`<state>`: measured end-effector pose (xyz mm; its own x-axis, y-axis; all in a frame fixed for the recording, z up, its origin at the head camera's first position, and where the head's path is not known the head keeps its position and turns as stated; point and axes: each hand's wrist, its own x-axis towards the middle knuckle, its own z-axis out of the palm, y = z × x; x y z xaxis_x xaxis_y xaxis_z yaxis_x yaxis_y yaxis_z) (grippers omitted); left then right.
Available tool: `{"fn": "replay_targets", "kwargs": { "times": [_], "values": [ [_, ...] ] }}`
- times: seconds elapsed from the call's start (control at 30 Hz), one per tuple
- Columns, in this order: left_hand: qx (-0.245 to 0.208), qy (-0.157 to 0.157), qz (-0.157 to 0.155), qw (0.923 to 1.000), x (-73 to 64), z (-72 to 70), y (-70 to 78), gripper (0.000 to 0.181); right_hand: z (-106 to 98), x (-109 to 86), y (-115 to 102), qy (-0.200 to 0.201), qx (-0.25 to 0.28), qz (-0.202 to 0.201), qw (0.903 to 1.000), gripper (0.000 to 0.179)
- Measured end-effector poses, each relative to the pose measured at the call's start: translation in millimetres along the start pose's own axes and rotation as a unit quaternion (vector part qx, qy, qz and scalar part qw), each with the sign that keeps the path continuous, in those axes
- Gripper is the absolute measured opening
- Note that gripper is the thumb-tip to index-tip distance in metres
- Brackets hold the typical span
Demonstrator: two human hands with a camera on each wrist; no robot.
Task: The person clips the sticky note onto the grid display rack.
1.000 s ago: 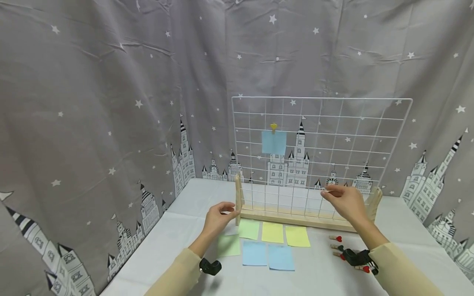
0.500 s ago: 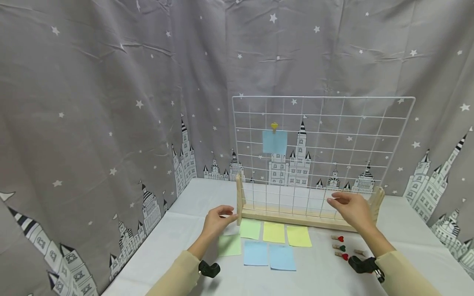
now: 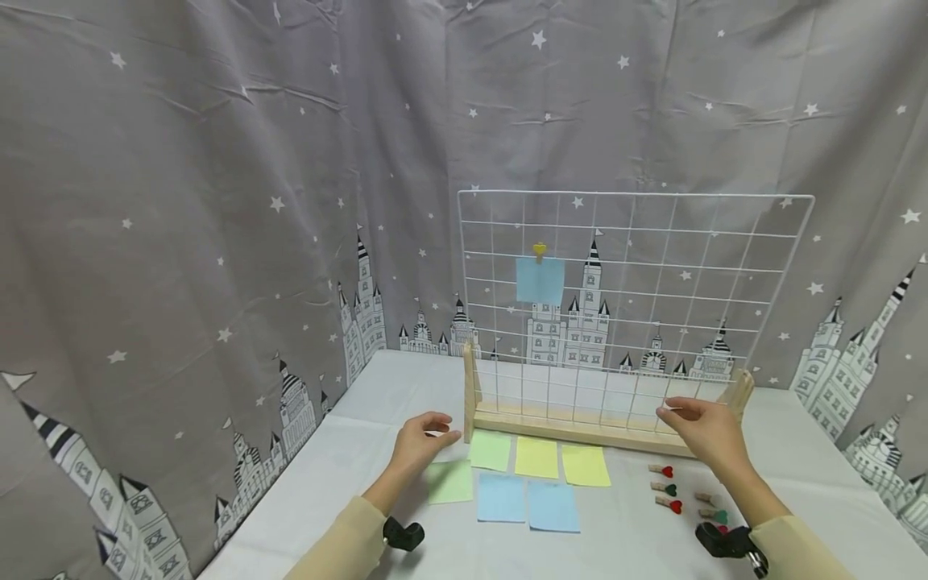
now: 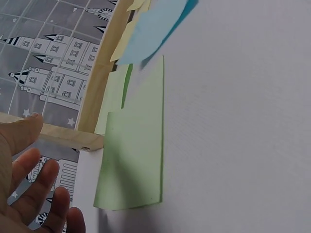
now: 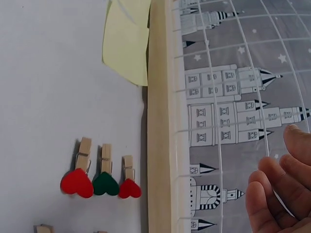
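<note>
L hand (image 3: 423, 443) & R hand (image 3: 709, 433), both slack, nr grid rack (image 3: 580, 431), stood upright, long axis L–R.

Grid (image 3: 627, 262) is being backed by curtain (image 3: 428, 129), fronted by notes (image 3: 536, 457) left, clips (image 3: 664, 489) right; one pinned note (image 3: 540, 282) is being held on it.

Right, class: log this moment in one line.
left hand empty; right hand empty; blue note clipped to grid; other notes, pegs on table
</note>
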<state>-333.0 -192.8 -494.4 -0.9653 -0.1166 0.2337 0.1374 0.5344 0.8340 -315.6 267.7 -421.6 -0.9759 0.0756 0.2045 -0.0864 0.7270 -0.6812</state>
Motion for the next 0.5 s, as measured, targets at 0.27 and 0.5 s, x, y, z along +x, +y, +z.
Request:
{"fn": "replay_targets", "kwargs": {
  "times": [0.27,0.5],
  "values": [
    [0.015,-0.011,-0.003,0.9998,-2.2,0.0,-6.1,0.038,-4.4,-4.2,8.4,0.006,-0.008,-0.010,0.9999,0.058],
    [0.025,-0.019,-0.006,0.9995,-4.2,-2.0,-7.8,0.037,-6.7,-7.0,18.5,0.013,-0.022,-0.002,0.9997,0.057]
  ]
}}
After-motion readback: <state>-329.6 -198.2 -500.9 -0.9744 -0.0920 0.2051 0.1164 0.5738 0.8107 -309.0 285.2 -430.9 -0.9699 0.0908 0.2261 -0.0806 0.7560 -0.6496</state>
